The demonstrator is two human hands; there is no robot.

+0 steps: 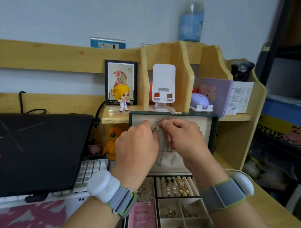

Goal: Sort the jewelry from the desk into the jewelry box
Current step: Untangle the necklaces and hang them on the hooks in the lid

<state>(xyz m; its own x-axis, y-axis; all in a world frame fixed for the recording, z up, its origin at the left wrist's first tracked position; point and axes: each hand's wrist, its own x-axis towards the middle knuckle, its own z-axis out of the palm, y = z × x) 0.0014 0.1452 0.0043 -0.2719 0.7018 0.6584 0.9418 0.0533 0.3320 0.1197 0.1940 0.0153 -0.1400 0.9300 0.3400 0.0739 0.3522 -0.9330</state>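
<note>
Both hands are raised in front of the open lid of the jewelry box (214, 134), and between them hangs a silver chain necklace (161, 154). The left hand (138, 141) has its fingers curled inward, the fingertips pinching the chain near its top; seen from the back of the hand, the exact contact is hidden by the knuckles. The right hand (183, 139) also pinches the chain, thumb and forefinger closed on the links just beside the left fingertips, the other fingers curled under. Whether the chain is hooked to anything inside the lid cannot be told, since the hands cover most of the cream lining. Below the fingers the chain drops straight down to a gathered pocket (172, 159) in the lid, partly hidden by the right wrist.

Under the wrists lies the box's tray: a row of ring rolls (177, 185) carrying gold, green and pearl earrings, and square compartments (185, 217) holding small gold pieces too tiny to identify. Left of these, loose ear hooks (145, 193) and a pink card (142, 218) are partly covered by the left wristband (108, 189). The box's near edge is cut off by the frame.

Left of the left hand stands a black laptop (34, 152), with a white keyboard (90, 171) partly beneath it.
</note>
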